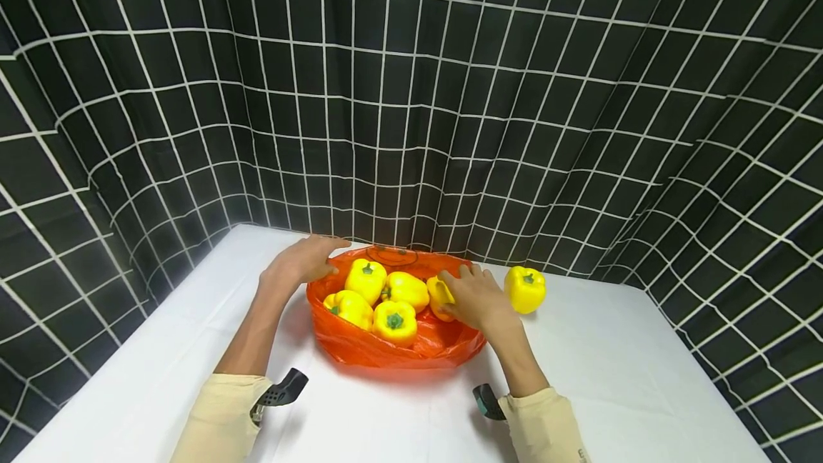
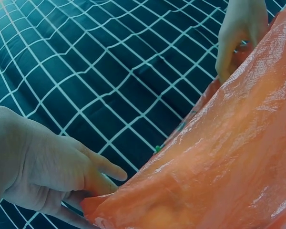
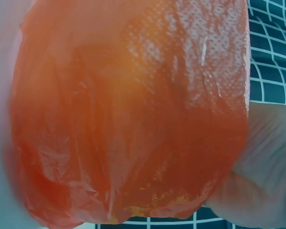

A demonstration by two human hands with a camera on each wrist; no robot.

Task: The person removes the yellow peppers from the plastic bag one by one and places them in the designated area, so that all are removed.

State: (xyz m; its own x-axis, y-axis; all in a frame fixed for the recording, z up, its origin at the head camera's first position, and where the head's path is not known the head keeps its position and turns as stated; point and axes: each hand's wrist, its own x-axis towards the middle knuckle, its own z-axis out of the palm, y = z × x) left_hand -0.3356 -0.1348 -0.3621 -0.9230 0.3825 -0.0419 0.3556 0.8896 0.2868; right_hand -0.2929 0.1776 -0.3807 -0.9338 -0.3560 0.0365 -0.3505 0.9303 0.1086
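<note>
A red plastic bag [image 1: 386, 357] lies with its mouth spread wide, several yellow bell peppers [image 1: 395, 323] inside it. At the bag's left rim, my left hand [image 1: 302, 260] holds the plastic between thumb and fingers; the left wrist view shows the bag's edge [image 2: 102, 202] in that hand [image 2: 52, 167]. Over the right side of the mouth, my right hand [image 1: 479, 297] reaches in and grips a yellow bell pepper [image 1: 439, 297], partly hidden by the fingers. In the right wrist view the bag [image 3: 124, 119] covers the fingers, leaving part of the hand [image 3: 262, 171] visible.
Another yellow bell pepper [image 1: 525, 289] stands on the white table [image 1: 630, 377], right of the bag and near the back edge. Dark cloth with a white grid [image 1: 398, 91] hangs behind the table and along both sides.
</note>
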